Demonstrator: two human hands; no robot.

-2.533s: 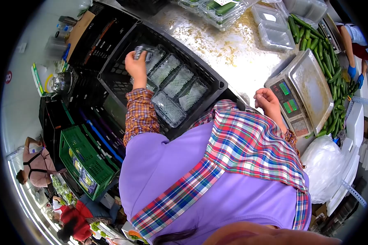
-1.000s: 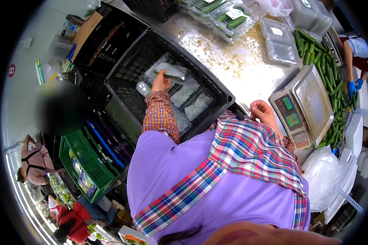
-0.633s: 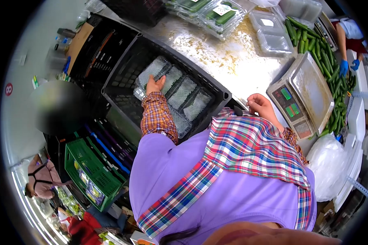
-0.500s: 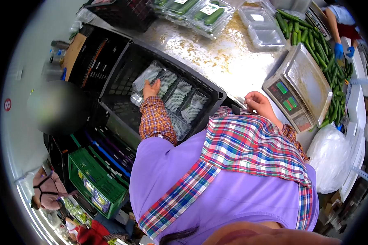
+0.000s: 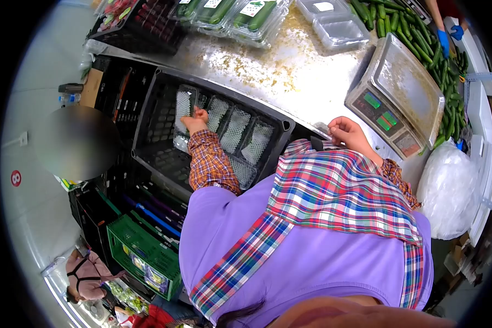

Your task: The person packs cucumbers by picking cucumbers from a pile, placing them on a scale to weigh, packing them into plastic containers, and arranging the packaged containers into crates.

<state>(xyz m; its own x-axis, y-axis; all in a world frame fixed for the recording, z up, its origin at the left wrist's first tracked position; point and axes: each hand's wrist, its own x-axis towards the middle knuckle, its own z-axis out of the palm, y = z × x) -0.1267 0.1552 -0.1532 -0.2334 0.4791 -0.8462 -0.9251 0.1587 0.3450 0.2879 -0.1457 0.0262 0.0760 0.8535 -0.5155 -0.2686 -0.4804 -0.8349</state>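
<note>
My left hand [image 5: 195, 120] reaches into the black crate [image 5: 287, 126] in front of me, fingers closed at the edge of a clear plastic pack [image 5: 183, 112] with white netting inside. Beside it lie several similar netted packs [image 5: 236, 130] in a row, and one [image 5: 243, 170] sits crosswise near the crate's near side. My right hand [image 5: 347, 134] hovers by the table's near edge, left of the weighing scale [image 5: 396, 90]. Its fingers are curled together; whether something small and clear is between them is hard to make out.
On the metal table [image 5: 295, 71] are labelled clamshells of cucumbers [image 5: 254, 19], open clear trays [image 5: 336, 27] and a cucumber pile [image 5: 421, 44]. A dark crate [image 5: 153, 24] stands back left, a green crate [image 5: 142, 254] lower left. Another person's blue-gloved hand [image 5: 444, 42] is far right.
The pack under my left hand has gone from slanted to straighter along the crate's left part, slightly apart from its neighbours. My right hand stays nearly still. The whole view has shifted a little.
</note>
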